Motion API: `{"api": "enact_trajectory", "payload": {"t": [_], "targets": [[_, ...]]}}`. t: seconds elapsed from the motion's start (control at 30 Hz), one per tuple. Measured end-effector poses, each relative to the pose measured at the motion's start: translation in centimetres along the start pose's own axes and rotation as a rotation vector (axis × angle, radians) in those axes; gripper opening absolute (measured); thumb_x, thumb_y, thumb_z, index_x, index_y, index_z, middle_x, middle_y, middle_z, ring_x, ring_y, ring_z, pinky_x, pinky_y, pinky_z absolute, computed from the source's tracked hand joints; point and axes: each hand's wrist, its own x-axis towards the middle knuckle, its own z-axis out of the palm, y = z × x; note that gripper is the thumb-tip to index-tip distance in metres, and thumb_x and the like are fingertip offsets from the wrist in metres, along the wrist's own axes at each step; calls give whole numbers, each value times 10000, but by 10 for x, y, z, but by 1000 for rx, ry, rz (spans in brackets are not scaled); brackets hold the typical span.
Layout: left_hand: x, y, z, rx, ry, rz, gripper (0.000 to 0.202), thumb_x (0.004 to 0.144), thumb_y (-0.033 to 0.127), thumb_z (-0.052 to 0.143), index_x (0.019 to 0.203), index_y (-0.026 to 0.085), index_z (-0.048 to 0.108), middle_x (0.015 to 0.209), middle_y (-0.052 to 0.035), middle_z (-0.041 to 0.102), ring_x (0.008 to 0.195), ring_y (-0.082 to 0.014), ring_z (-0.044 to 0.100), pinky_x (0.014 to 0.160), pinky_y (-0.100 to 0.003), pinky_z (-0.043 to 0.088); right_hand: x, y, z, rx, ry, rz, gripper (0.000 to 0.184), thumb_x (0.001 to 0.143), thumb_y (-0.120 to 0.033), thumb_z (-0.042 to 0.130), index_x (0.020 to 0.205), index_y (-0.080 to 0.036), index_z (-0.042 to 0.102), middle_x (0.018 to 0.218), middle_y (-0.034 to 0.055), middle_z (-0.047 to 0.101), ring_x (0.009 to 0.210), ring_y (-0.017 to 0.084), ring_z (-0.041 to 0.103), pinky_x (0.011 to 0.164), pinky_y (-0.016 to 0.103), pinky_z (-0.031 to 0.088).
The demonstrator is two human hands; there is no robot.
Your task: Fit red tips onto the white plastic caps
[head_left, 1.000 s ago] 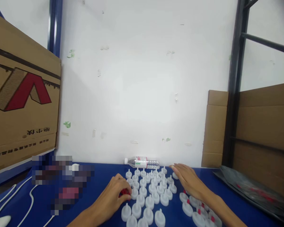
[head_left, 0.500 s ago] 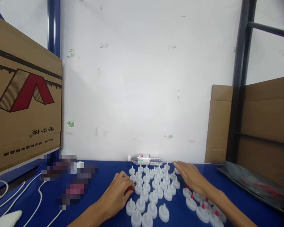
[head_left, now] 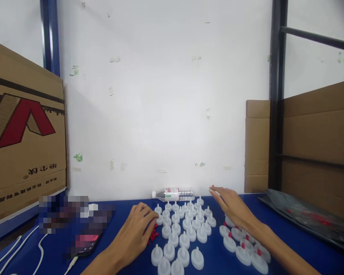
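Note:
Several white plastic caps [head_left: 184,233] with upright nozzles stand in rows on the blue table [head_left: 123,217]. My left hand [head_left: 136,233] rests left of them with its fingers curled. A small heap of red pieces [head_left: 152,234] lies under its fingertips. My right hand [head_left: 232,209] hovers over the far right corner of the rows, fingers held together, with a tiny red piece [head_left: 212,187] at their tips. Under my right forearm sit more white caps with red tips [head_left: 242,250].
A clear water bottle [head_left: 173,194] lies against the white wall behind the caps. A printed cardboard box [head_left: 23,133] stands at the left and cardboard sheets [head_left: 318,145] at the right. A black plastic bag [head_left: 309,219] lies at the right, a phone [head_left: 84,241] and white cables [head_left: 38,250] at the left.
My right hand has lifted off the caps and now shows a red piece at its fingertips. My left hand has drawn back slightly and uncovered the red heap. The view has shifted right.

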Motion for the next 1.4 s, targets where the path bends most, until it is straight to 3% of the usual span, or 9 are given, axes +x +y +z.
{"api": "enact_trajectory", "payload": {"t": [0.07, 0.17, 0.3, 0.47, 0.6, 0.73, 0.87, 1.1, 1.4], "targets": [[1, 4, -7, 5, 66, 44, 227, 1023, 156, 442, 1115, 226, 638, 1019, -42, 672, 990, -224, 541, 882, -391, 445, -1, -13, -8, 67, 61, -69, 468, 1016, -550, 409, 1232, -214, 652, 1281, 123, 685, 1195, 303, 634, 1043, 452, 480], [1, 15, -13, 10, 122, 127, 237, 1017, 127, 403, 1115, 201, 606, 994, -56, 657, 962, -228, 533, 859, -395, 453, -11, -42, -9, 134, 44, -303, 314, 1001, -451, 529, 1187, -217, 626, 1166, 108, 700, 1069, 255, 678, 911, 367, 552], [-2, 35, -12, 45, 158, 276, 179, 996, 124, 412, 1000, 189, 579, 914, -58, 645, 898, -240, 534, 823, -403, 454, -37, -88, 4, 74, -26, -631, 224, 1019, -219, 477, 1204, -220, 604, 1097, 85, 697, 979, 196, 686, 849, 301, 556], [-3, 50, -10, 114, 178, 405, 165, 1047, 295, 446, 1062, 181, 564, 917, -63, 671, 885, -246, 553, 820, -400, 457, -55, -117, 14, 21, 29, -876, 226, 1046, -182, 406, 1158, -221, 599, 979, 42, 723, 791, 152, 686, 742, 258, 538], [0, 48, -6, 140, 258, 456, 311, 1089, 372, 314, 1028, 175, 546, 851, -48, 660, 786, -219, 549, 752, -372, 445, -53, -115, 12, 25, 2, -884, 265, 1081, -254, 348, 1165, -227, 597, 1030, 51, 729, 851, 151, 692, 771, 260, 532], [0, 44, 0, 228, 214, 478, 304, 1069, 420, 382, 1069, 182, 572, 848, -44, 657, 781, -220, 558, 771, -376, 454, -51, -112, 14, 2, -6, -899, 278, 1091, -276, 344, 1127, -226, 616, 1011, 45, 734, 837, 139, 688, 778, 249, 527], [-2, 43, 5, 351, 174, 500, 130, 989, 311, 576, 1063, 208, 606, 873, -42, 658, 816, -231, 574, 838, -407, 470, -52, -114, 15, -22, 5, -898, 225, 1070, -208, 411, 1104, -245, 630, 1016, 22, 734, 836, 131, 686, 770, 238, 528], [-1, 40, 11, 389, 274, 584, 233, 1006, 98, 415, 1049, 168, 633, 798, -38, 618, 757, -209, 532, 809, -407, 444, -50, -109, 18, -63, -32, -886, 262, 1034, -129, 464, 1199, -258, 621, 1103, 38, 728, 911, 134, 687, 815, 243, 538], [1, 34, 17, 391, 339, 607, 288, 983, 46, 387, 934, 176, 640, 712, -18, 575, 695, -194, 494, 788, -404, 420, -52, -106, 21, -103, -113, -876, 258, 1014, -132, 503, 1209, -244, 631, 1215, 42, 709, 1036, 146, 678, 912, 253, 539]]}}
